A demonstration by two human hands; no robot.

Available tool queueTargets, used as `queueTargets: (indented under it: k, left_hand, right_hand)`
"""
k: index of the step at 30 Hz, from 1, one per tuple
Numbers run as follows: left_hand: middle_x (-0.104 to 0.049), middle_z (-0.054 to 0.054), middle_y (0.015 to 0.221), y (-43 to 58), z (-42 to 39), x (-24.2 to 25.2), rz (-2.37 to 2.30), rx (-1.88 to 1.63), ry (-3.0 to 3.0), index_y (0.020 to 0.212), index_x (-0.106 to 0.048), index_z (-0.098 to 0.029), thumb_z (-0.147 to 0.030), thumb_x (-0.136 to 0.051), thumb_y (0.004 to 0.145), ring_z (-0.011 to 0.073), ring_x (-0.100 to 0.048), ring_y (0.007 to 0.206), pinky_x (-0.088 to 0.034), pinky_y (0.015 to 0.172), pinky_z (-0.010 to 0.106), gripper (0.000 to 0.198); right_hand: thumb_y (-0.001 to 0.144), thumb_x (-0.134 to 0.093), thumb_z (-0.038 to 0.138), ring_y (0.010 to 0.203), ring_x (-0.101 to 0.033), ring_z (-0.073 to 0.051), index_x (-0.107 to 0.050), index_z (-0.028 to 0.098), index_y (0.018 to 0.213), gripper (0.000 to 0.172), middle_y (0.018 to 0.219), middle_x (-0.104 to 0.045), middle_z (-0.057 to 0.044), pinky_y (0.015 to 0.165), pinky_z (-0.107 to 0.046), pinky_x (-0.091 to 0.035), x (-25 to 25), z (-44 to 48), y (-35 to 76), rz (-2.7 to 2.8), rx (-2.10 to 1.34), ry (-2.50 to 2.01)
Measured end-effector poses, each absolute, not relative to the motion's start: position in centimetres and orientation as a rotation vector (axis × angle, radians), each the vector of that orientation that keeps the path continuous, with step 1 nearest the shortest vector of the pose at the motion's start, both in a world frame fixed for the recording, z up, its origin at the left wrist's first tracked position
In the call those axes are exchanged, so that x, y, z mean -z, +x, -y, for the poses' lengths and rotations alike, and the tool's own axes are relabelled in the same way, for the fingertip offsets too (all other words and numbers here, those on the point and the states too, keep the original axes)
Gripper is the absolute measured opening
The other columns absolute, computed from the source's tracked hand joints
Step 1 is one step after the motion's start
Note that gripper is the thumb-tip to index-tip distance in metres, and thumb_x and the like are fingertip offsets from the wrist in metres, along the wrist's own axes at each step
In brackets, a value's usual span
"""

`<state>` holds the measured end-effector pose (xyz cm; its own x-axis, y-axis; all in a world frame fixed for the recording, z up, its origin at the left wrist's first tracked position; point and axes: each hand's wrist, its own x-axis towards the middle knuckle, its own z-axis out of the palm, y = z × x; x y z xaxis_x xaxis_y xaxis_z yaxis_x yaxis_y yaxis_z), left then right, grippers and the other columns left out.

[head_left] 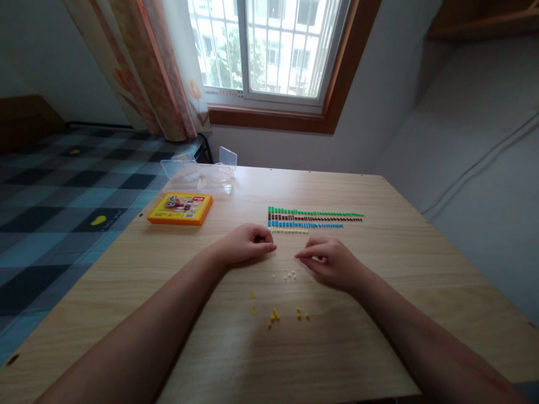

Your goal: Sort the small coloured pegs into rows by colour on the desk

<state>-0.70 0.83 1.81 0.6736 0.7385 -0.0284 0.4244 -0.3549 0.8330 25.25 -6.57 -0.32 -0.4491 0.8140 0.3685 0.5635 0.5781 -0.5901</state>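
Head view: table (337, 353) w/ small colored pcs, both hands over the central area.
Cream row (288, 231): just beyond the hands; long axis L–R, approx. across the line of sight; L hand nearer, just beside the row's L end.
Loose cream pcs (285, 278): on the person's side of the hands; main cluster nearer R hand, one pc. apart to the L.
L hand (249, 246): fingers curled, thumb fwd.; cannot tell if a pc. is gripped.
R hand (330, 262): thumb & index drawn together, tips pointing L; any pc. btw. tips too small to tell.
Other rows: green row (295, 211), brown row (290, 217), blue row (290, 224); parallel to cream, farther out, L ends approx. flush; L-end pcs look larger.
Yellow pcs (273, 316): scattered nearest the person, small & blocky; a few paler ones to the L.
Materials: pcs look like molded plastic, opaque. Table has pale wood grain, smooth surface.
Box (181, 208): flat, rectangular, orange sides, printed yellow top; L side of table.
Clear container (217, 182): transparent, thin-walled, angular flaps up; behind box, far L corner.
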Motion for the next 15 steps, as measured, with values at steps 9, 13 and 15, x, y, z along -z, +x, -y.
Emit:
queueTargets:
  k: [9, 13, 15]
  left_hand:
    - [-0.061, 0.000, 0.072, -0.9, 0.4, -3.1, -0.769, -0.188, 2.197, 0.083, -0.082, -0.023, -0.022, -0.069, 0.071, 0.0133, -0.053, 0.063, -0.040, 0.058, 0.025, 0.018]
    - [-0.061, 0.001, 0.078, -0.7, 0.7, -3.4, -0.702, -0.203, 2.264, 0.082, -0.083, -0.026, -0.019, -0.072, 0.073, 0.0134, -0.056, 0.069, -0.043, 0.065, 0.026, 0.016]
    - [-0.061, 0.001, 0.079, -0.7, 0.9, -3.5, -0.680, -0.191, 2.274, 0.083, -0.083, -0.027, -0.019, -0.074, 0.074, 0.0133, -0.056, 0.069, -0.044, 0.066, 0.026, 0.015]
  right_hand:
    - [0.092, -0.060, 0.023, 0.073, -0.065, -0.013, -0.079, 0.026, 0.093, 0.020, 0.086, -0.072, -0.003, 0.067, -0.025, -0.047, -0.4, 8.1, 24.8, 2.415, -0.669, -0.958]
    - [0.092, -0.061, 0.022, 0.073, -0.065, -0.013, -0.079, 0.025, 0.094, 0.019, 0.086, -0.071, -0.002, 0.068, -0.025, -0.048, -0.2, 7.9, 24.8, 2.413, -0.678, -0.967]
    - [0.091, -0.062, 0.021, 0.073, -0.065, -0.013, -0.079, 0.025, 0.094, 0.019, 0.087, -0.071, -0.003, 0.069, -0.025, -0.048, -0.2, 7.8, 24.8, 2.397, -0.692, -0.979]
